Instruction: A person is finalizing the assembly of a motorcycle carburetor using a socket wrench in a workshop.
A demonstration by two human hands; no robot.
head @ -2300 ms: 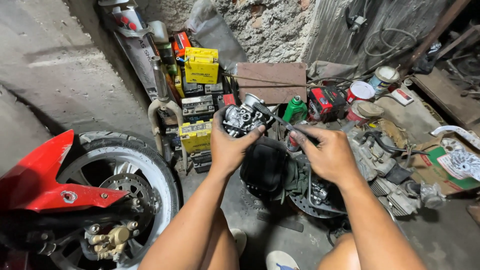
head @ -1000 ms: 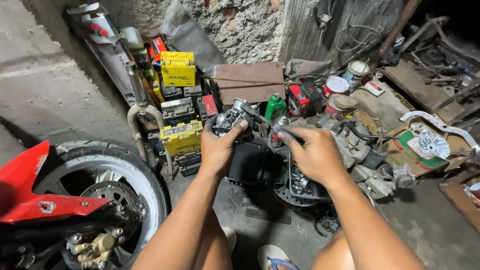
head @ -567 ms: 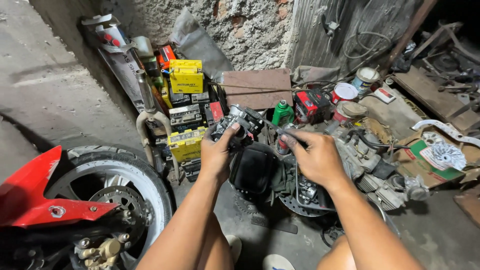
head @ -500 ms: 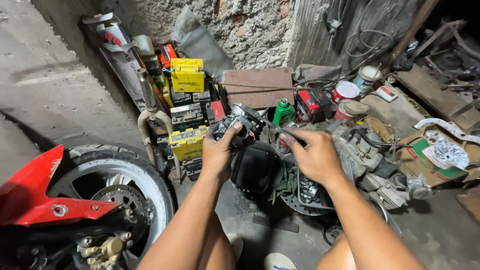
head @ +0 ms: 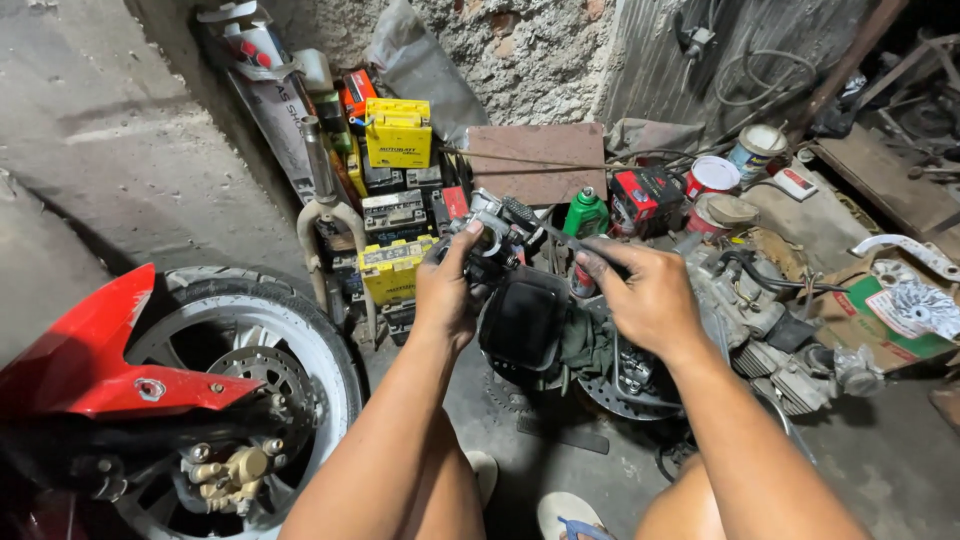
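I see my left hand [head: 447, 296] closed around one grey carburetor [head: 490, 238], held up in the air just above the black container [head: 522, 318], while my right hand [head: 648, 296] pinches one thin dark tool [head: 562, 240] whose tip meets the carburetor. Behind the carburetor I count two yellow batteries [head: 398, 132], one green bottle [head: 585, 213] to its right and two round tins [head: 712, 178]. One motorcycle wheel [head: 250, 350] under a red fender [head: 110, 355] stands to its lower left.

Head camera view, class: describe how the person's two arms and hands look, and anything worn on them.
Both forearms are bare: no sleeves, gloves, watch or rings show. The left hand and right hand are bare too; dark smudges mark the right fingers.
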